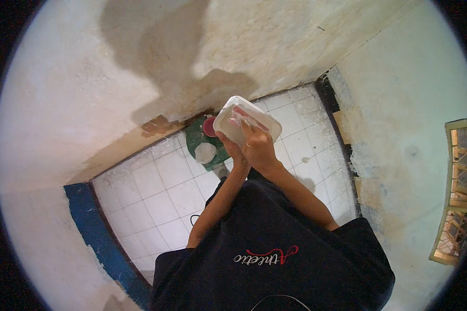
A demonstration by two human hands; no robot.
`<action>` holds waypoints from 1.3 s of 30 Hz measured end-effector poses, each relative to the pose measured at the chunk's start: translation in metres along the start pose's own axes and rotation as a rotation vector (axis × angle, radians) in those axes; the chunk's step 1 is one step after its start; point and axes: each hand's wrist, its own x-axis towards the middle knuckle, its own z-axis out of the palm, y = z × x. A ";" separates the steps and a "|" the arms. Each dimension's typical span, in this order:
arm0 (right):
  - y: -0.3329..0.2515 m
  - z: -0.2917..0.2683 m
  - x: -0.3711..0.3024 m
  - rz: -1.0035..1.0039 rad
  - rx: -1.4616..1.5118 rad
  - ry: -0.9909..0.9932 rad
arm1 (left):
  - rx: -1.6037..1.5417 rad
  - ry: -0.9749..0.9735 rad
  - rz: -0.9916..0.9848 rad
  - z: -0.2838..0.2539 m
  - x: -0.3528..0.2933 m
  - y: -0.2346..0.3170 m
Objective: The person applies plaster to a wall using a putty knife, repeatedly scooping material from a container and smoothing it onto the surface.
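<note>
My left hand (231,148) grips the near left side of a white rectangular tray (223,115) with rounded corners, held up in front of my chest. My right hand (259,149) reaches over the tray with fingers closed on a flat pink-red putty spreader (255,120). White paste coats part of the spreader and lies about it in the tray. My wrists are close together, the right forearm coming in from the right. The tray's underside is hidden.
Below the tray lies a green mat-like thing (193,136) with a pink-red round container (209,127) and a whitish round item (205,153). Stained plaster walls (233,46) meet the white tiled floor (158,192). A framed window (454,192) is at right.
</note>
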 end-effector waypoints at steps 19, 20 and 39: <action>-0.013 -0.012 0.003 0.129 0.045 -0.273 | -0.158 -0.043 0.022 0.000 0.007 0.007; -0.010 -0.011 0.003 0.111 0.022 -0.206 | -0.141 -0.025 0.036 0.005 0.005 0.009; -0.012 -0.009 0.009 -0.130 0.146 -0.149 | -0.075 0.043 0.103 -0.007 0.027 0.029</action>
